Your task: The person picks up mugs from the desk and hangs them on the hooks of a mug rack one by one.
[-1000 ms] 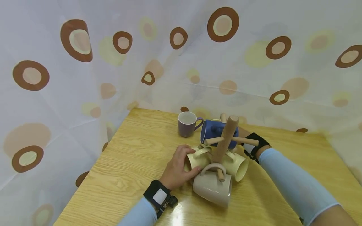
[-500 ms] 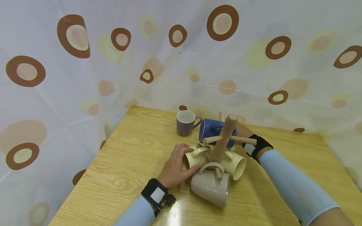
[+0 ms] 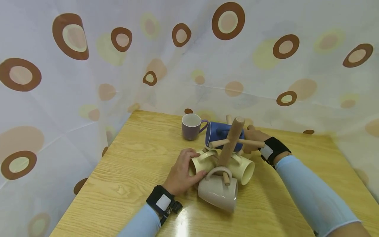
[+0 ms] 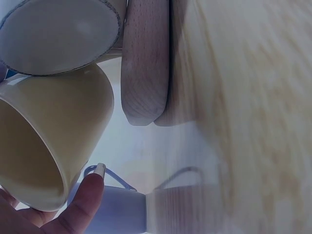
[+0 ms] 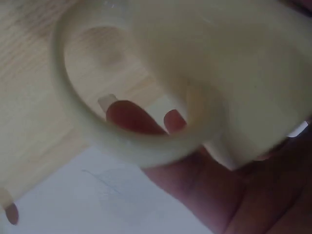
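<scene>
A wooden mug tree point(image 3: 229, 144) stands on the table with several mugs hung on its pegs. My left hand point(image 3: 182, 172) grips the pale yellow mug point(image 3: 201, 163) on its left side; the thumb tip touches that mug's rim point(image 4: 48, 146). A blue mug point(image 3: 217, 133) hangs at the back, a second pale yellow mug point(image 3: 244, 169) on the right, a beige mug point(image 3: 217, 194) in front. My right hand point(image 3: 253, 136) is behind the tree beside the blue mug. Close up, its fingers point(image 5: 131, 117) curl round a pale yellow mug point(image 5: 219, 63), showing through the handle.
A purple mug point(image 3: 190, 126) stands upright near the back of the wooden table point(image 3: 142, 154). A white curtain point(image 3: 88, 65) with brown rings closes in the back and left edges. The tree's round wooden base point(image 4: 146, 58) sits flat on the table.
My right hand has drawn a little to the right, out from behind the tree's pegs. The left hand keeps its hold on the yellow mug. The view has shifted slightly.
</scene>
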{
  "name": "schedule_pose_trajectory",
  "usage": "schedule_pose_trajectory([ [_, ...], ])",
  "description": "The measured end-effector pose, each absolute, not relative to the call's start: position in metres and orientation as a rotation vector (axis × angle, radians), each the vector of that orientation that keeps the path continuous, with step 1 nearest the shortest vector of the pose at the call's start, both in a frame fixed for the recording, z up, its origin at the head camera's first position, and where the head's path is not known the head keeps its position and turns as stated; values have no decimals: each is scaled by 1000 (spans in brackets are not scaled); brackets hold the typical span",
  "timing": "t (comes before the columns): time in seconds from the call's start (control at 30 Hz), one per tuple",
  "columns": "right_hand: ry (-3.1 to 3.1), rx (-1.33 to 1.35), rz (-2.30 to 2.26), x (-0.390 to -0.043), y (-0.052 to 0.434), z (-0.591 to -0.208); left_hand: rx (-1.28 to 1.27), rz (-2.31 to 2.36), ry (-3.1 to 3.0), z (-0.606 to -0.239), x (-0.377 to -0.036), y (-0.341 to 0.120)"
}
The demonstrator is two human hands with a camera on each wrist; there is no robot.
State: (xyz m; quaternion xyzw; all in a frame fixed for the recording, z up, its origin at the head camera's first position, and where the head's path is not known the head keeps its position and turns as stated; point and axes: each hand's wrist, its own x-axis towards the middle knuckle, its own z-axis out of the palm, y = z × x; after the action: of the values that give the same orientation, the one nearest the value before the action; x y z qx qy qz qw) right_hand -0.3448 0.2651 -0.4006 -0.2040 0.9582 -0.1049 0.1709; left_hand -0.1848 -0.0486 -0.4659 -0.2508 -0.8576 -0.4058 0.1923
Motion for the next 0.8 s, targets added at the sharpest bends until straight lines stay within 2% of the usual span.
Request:
schedule_pose_trajectory([
  [0.33,2885,-722,-267,-344,281,-418,-719,-1130,-2396,-464,-184,-47],
  [0.8,2936,-744,-462,-308,285,-416,-697,-1160,-2401,-465,-185,-47],
])
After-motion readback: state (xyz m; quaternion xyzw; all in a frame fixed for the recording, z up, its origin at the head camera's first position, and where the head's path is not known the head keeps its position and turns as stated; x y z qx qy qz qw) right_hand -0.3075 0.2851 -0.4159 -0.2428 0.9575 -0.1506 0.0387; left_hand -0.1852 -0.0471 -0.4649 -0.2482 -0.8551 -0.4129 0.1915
